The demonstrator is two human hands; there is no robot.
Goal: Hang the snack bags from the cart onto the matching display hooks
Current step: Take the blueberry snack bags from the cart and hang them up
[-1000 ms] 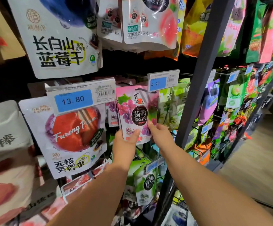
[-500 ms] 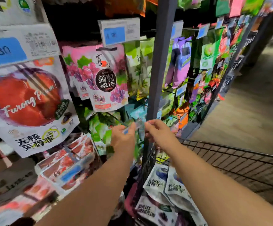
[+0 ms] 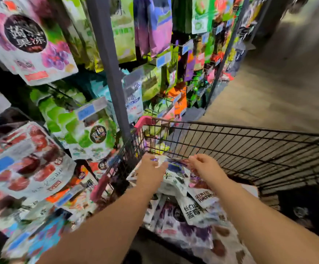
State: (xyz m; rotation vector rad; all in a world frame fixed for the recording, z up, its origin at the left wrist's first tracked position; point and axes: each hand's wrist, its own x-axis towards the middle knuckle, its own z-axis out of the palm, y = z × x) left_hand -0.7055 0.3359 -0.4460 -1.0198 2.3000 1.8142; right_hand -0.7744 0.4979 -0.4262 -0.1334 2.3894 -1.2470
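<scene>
Picking from the cart (image 3: 250,129): both hands down at the bags (image 3: 175,181).
Left hand (image 3: 152,169) and right hand (image 3: 202,165) hover apart; blur hides any grip. Next, pinch one top edge.

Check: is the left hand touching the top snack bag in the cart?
Cannot tell. Head view: left hand overlaps the edge of the top snack bag, but motion blur hides any contact.

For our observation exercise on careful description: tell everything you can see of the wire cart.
The cart is a black wire-mesh basket, seemingly metal, with a pink plastic cap on its far corner. It stands on the wood-look floor beside the display rack's grey post. White snack bags with purple print lie heaped inside. The left hand and right hand reach over them; blur hides any grip.
</scene>
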